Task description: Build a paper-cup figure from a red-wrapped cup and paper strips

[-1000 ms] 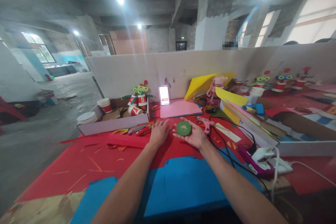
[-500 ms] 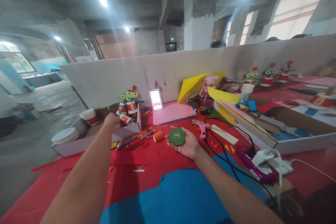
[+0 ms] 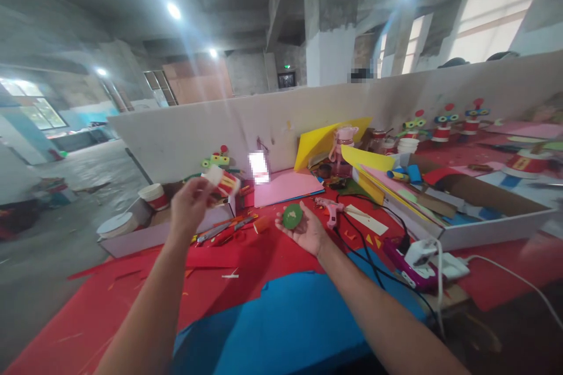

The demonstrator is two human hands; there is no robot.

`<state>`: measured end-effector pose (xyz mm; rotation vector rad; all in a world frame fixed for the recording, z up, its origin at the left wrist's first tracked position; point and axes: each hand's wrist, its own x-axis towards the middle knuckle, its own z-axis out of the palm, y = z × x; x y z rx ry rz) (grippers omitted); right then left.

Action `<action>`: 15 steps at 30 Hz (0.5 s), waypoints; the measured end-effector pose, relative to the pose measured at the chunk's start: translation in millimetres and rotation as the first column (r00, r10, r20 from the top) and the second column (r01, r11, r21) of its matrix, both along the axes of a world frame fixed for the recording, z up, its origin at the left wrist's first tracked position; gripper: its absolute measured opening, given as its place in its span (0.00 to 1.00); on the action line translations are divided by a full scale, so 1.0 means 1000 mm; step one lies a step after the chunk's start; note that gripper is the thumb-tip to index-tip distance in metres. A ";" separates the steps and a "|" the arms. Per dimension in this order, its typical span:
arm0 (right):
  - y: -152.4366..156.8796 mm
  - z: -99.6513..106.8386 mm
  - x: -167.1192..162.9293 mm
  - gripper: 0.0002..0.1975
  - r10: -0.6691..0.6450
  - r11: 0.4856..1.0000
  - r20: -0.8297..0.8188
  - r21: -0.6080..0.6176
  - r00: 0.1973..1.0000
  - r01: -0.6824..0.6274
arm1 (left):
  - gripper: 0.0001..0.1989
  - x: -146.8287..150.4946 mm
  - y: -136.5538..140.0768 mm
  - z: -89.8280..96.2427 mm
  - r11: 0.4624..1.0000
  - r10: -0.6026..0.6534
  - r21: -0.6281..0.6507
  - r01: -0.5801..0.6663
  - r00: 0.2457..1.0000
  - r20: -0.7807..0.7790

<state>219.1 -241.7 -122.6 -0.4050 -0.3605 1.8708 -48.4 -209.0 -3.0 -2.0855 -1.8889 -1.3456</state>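
Observation:
My left hand (image 3: 190, 204) is closed around a red-and-white paper cup (image 3: 225, 181), tilted on its side above the near edge of a white box (image 3: 169, 233). The cup is slightly blurred. In my right hand (image 3: 311, 235), palm up with fingers curled, lies a round green paper disc (image 3: 291, 217) with a pale patch in its middle. Just left of the disc an orange paper tube (image 3: 261, 224) rests on the red table cover (image 3: 211, 296). A green-headed cup figure (image 3: 216, 160) with a red ball on top stands behind the held cup, partly hidden by it.
Scissors (image 3: 215, 232) lie before the box. A pink glue gun (image 3: 331, 211) with a black cord sits right of my right hand, near a purple power strip (image 3: 409, 266). A white tray box (image 3: 488, 228) holds paper scraps. Blue sheets (image 3: 272, 328) cover the front.
My left hand has lifted the paper cup out of the white box and brought it rightward and nearer. My right hand still holds the green disc. The view has shifted slightly.

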 end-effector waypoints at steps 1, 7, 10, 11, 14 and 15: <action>0.000 0.000 0.000 0.19 -0.017 1.000 0.005 -0.003 1.000 0.017 | 0.12 0.018 -0.015 -0.007 0.984 -0.178 0.001 0.178 0.983 0.033; 0.001 -0.012 -0.008 0.11 -0.119 0.984 0.302 0.164 0.946 0.071 | 0.10 0.090 -0.059 -0.060 0.829 -0.553 -0.151 0.538 0.752 -0.360; -0.002 -0.013 -0.010 0.16 -0.151 0.966 0.425 0.253 0.892 0.043 | 0.12 0.097 -0.065 -0.074 0.856 -0.490 -0.146 0.496 0.688 -0.535; -0.003 -0.012 -0.009 0.17 -0.124 0.967 0.434 0.254 0.892 0.011 | 0.13 0.097 -0.065 -0.077 0.859 -0.474 -0.108 0.501 0.697 -0.538; -0.006 -0.006 -0.007 0.20 -0.032 0.962 0.377 0.262 0.926 -0.073 | 0.14 0.093 -0.063 -0.083 0.813 -0.526 0.034 0.581 0.758 -0.385; -0.007 -0.004 -0.007 0.20 -0.028 0.957 0.351 0.279 0.936 -0.076 | 0.15 0.091 -0.060 -0.086 0.800 -0.553 0.078 0.595 0.782 -0.288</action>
